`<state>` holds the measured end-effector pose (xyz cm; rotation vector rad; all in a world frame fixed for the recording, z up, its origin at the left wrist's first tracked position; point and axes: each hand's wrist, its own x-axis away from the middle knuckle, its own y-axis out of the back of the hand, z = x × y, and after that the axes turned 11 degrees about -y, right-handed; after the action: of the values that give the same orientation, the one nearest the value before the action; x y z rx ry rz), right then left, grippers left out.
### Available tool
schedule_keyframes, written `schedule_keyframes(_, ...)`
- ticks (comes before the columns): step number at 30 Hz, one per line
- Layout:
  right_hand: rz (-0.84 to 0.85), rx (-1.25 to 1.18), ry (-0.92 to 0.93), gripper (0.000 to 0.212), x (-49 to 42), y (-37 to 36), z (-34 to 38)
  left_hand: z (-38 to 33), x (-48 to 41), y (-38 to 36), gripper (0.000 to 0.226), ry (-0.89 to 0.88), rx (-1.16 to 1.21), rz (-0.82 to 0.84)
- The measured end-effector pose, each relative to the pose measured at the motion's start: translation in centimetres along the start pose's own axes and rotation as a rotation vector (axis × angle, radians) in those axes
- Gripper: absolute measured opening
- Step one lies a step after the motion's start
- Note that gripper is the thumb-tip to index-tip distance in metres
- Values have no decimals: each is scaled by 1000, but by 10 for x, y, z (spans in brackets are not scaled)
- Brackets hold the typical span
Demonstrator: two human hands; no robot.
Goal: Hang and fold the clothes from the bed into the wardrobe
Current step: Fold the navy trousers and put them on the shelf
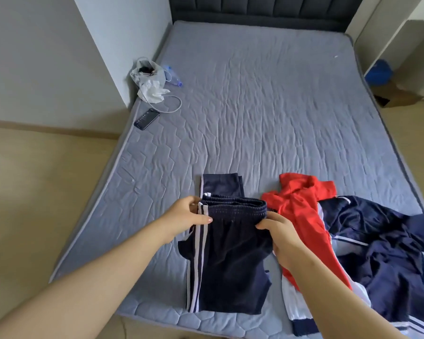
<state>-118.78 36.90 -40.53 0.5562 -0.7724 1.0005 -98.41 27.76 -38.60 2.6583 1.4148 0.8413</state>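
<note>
On the near end of the bed (pixel 267 113), a pair of dark navy track pants (pixel 230 255) with white side stripes lies folded over itself, the waistband toward the headboard and one leg end showing beyond it. The left hand (pixel 186 216) grips the striped left corner of the elastic waistband, thumb on top of the fabric and fingers curled behind it. The right hand (pixel 283 238) pinches the right corner of the same waistband, with the fingers bent around the edge of the cloth. Both forearms reach in from the lower border of the view.

Just beside the pants, on the right, a red shirt (pixel 301 206) lies crumpled, and it touches the back of the right hand. Next to it, a navy jacket (pixel 387 255) with white trim is spread in a loose heap (part of it hangs over the mattress edge).

Far away on the left side of the mattress, near the wall, there are a white plastic bag (pixel 147 77), a clear bottle (pixel 173 75), a white cable (pixel 175 105) and a dark phone (pixel 146 119). On the floor at the right a cardboard box (pixel 399 95) stands, with a blue bag (pixel 378 72) behind it
</note>
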Motion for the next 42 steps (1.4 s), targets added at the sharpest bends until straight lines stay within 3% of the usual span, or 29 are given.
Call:
schedule_keyframes(3, -35, -4, 22, 27, -52, -5, 27, 0, -56, -3, 40, 4, 6, -67)
schedule_keyframes(5, -78, 41, 54, 39, -88, -9, 46, 1, -96, -9, 46, -23, -58, -197)
schedule_keyframes(7, -140, 241, 49, 61, -121, -12, 53, 9, -130, -17, 58, 15, -286, -329)
schedule_keyframes(9, -179, 533, 5, 70, -139, -14, 46, 26, -147, -30, 60, 80, -530, -329)
schedule_keyframes(15, -20, 924, -107, 64, -148, -16, -29, 107, -126, -84, 48, 135, -618, -60)
schedule_keyframes(23, 111, 1275, -69, 62, -165, -10, -140, 207, -100, -121, 48, -73, -802, 306)
schedule_keyframes(27, 222, 1297, -119, 68, -170, -14, -198, 258, -82, -139, 63, -104, -866, 488)
schedule_keyframes(30, 255, 1427, -139, 76, -172, -12, -234, 288, -65, -151, 80, -95, -1068, 622)
schedule_keyframes(33, 220, 1741, -25, 87, -181, -5, -258, 312, -53, -159, 94, -110, -1254, 647)
schedule_keyframes(35, 155, 1837, 32, 89, -189, -2, -265, 321, -53, -160, 88, -103, -1329, 640)
schedule_keyframes(38, 111, 1879, 70, 74, -194, -4, -266, 324, -62, -156, 74, -116, -1325, 666)
schedule_keyframes(42, 148, 1823, 45, 64, -191, -3, -259, 314, -67, -146, 73, -101, -1225, 742)
